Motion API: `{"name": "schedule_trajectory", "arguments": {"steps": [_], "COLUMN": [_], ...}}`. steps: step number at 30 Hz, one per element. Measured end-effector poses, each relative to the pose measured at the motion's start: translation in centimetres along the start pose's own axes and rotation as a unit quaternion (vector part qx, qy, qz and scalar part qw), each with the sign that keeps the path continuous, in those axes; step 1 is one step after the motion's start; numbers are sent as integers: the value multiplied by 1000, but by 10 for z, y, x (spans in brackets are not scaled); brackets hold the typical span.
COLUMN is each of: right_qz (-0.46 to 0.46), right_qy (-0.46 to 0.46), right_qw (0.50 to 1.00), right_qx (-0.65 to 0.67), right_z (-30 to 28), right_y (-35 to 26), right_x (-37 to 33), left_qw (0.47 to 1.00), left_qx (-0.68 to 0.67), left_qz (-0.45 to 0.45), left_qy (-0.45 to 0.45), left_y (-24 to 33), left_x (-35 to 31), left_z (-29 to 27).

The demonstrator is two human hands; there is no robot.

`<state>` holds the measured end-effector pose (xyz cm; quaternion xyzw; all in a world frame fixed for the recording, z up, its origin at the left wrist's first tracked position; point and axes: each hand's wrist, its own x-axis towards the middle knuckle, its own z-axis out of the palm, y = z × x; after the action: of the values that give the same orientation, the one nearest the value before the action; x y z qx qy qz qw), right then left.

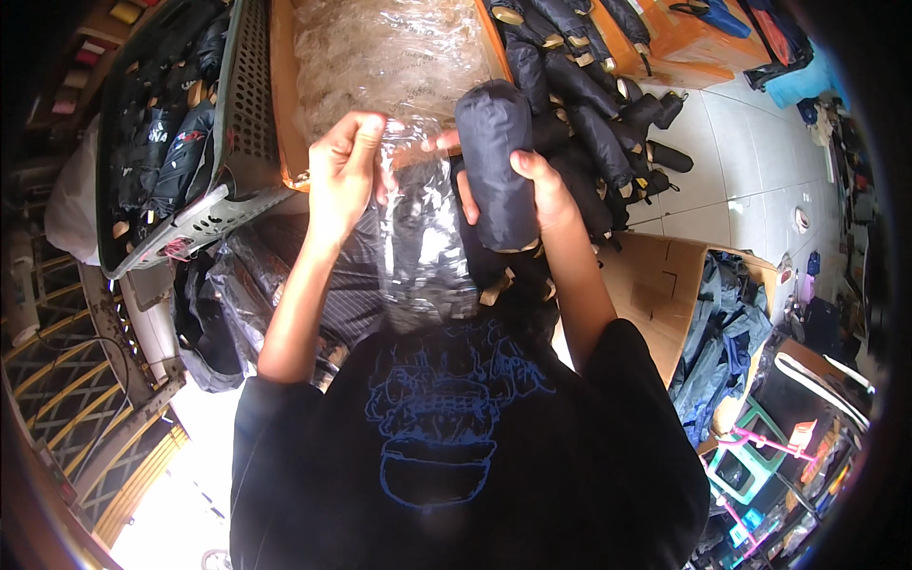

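Observation:
My left hand [344,171] is closed on the upper edge of a clear plastic bag [423,237], which hangs down in front of my chest. A black, stuffed cylindrical fabric pouch [494,161] stands nearly upright just right of the bag. My right hand [546,190] grips this pouch, thumb on its right side and other fingers partly hidden behind it. A fingertip reaches from behind the pouch to the bag's upper edge. The pouch is outside the bag; its contents are hidden.
Ahead, an orange-edged box [389,57] holds many clear plastic bags. A dark perforated crate [249,85] with packed black pouches stands left. More black pouches [594,142] lie heaped at right. A cardboard box [655,294] of dark blue fabric sits near my right elbow.

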<state>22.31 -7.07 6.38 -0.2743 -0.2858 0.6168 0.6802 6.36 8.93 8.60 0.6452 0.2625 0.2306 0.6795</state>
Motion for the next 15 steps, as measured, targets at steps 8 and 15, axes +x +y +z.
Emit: {"name": "schedule_trajectory", "arguments": {"steps": [8, 15], "right_qz": [28, -26], "right_qy": [11, 24], "right_qw": [998, 998], "right_qx": [-53, -49], "right_z": [-4, -14], "right_y": [0, 2], "right_x": [-6, -3], "left_qw": [999, 995], "left_qx": [-17, -76], "left_qz": [40, -6], "left_qy": [-3, -67], "left_y": [-4, -18], "left_x": [18, 18], "left_z": [9, 3]}}
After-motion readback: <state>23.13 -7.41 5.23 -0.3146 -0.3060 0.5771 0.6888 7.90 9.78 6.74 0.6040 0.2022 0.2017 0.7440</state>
